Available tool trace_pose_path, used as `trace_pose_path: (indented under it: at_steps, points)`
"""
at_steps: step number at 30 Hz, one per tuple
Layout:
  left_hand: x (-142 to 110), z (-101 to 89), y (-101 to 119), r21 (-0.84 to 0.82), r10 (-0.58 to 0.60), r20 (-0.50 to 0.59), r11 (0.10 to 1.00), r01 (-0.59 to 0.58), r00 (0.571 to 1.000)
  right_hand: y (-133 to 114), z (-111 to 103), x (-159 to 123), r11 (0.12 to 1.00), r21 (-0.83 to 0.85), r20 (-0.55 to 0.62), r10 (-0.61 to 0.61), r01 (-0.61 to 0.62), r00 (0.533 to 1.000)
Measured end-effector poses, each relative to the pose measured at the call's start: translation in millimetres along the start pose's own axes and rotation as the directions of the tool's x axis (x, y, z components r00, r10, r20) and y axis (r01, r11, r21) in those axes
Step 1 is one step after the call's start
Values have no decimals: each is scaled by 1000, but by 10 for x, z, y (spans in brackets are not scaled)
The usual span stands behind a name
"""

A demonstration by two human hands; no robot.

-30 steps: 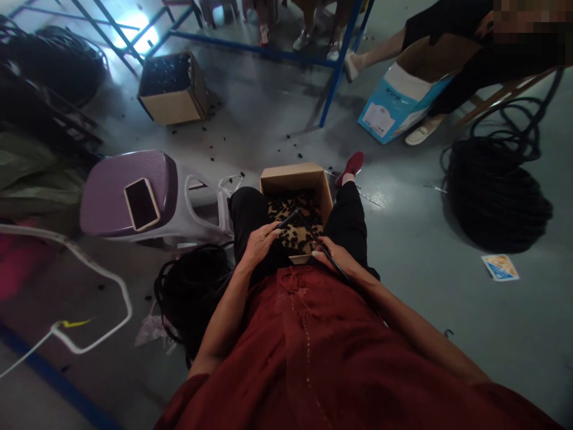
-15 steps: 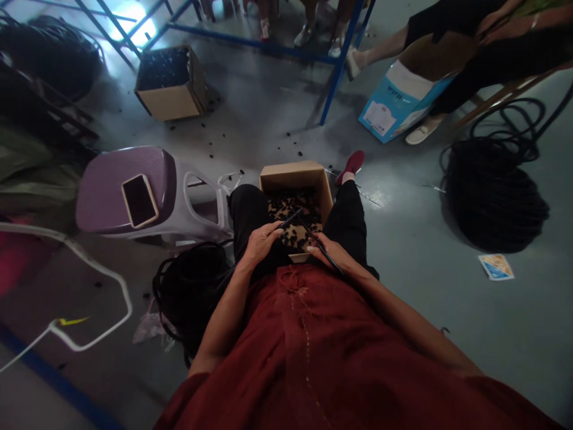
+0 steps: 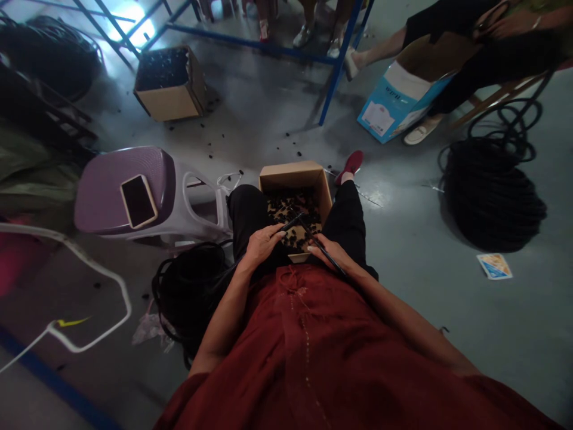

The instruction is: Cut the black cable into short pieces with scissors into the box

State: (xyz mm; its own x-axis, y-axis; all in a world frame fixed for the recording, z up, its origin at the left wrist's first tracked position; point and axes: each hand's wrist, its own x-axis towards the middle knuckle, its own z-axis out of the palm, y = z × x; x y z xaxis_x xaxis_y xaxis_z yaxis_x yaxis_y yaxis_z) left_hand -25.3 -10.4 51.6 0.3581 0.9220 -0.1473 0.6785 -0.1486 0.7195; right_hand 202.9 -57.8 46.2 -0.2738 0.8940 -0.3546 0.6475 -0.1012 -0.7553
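**Two hands hold thin black cable pieces above a cardboard box**

The left hand (image 3: 264, 246) curls closed around a short black cable piece (image 3: 292, 223); the right hand (image 3: 331, 254), half closed, pinches a thin black cable (image 3: 336, 267); both are just above an open cardboard box (image 3: 295, 176) held between black-trousered knees (image 3: 347, 221); small black pieces (image 3: 290, 209) fill it.
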Motion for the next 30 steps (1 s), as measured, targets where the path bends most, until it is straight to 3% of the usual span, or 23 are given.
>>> trace_pose_path:
  at_steps: [9, 15, 20, 25, 30]
  points:
    - [16, -52, 30, -85, -27, 54, 996, 32, 998, 64, 62, 12, 999, -42, -51, -11, 9, 999]
    - [95, -153, 87, -300, -19, 292, 948, 110, 956, 81, 67, 1, 997, -80, -64, -23, 18, 998]
    - [114, -154, 161, -545, 8, 445, 796, 263, 896, 69, 81, -1, 992, -123, -44, -32, 26, 999]
    - [114, -107, 188, -555, -50, 456, 765, 328, 888, 55, 74, -11, 991, -131, -30, -41, 37, 999]
    - [123, -129, 207, -419, -23, 375, 887, 192, 927, 80, 58, -2, 992, -115, -8, -48, 47, 999]
